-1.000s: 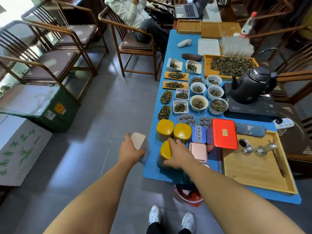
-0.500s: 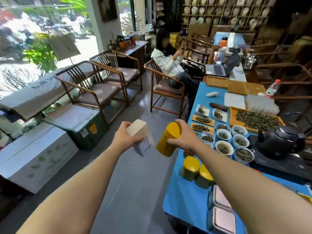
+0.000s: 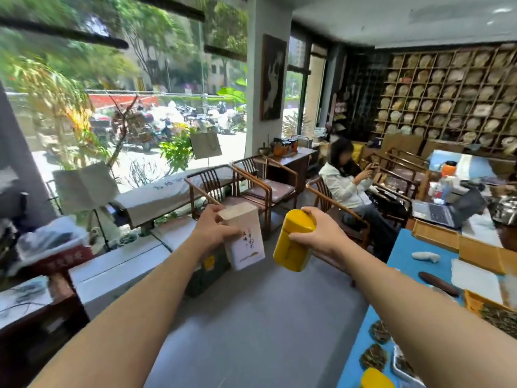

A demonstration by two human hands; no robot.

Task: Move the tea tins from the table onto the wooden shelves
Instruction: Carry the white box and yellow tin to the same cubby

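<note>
Both hands are raised over the grey floor [image 3: 251,317], each closed around a tin: the left hand [image 3: 212,232] grips a white tea tin [image 3: 246,245] by its upper left side, the right hand [image 3: 316,233] clamps a yellow tea tin [image 3: 293,242] tilted leftward, the two tins just apart. Another yellow tin [image 3: 376,379] stands at the near left edge of the blue tabletop [image 3: 402,253], beside dishes of leaves [image 3: 375,357]. Beyond, wooden armchairs [image 3: 260,180] face the window, a seated person [image 3: 344,183] occupies one, and wooden shelves [image 3: 453,93] of round cakes fill the far right wall.
</note>
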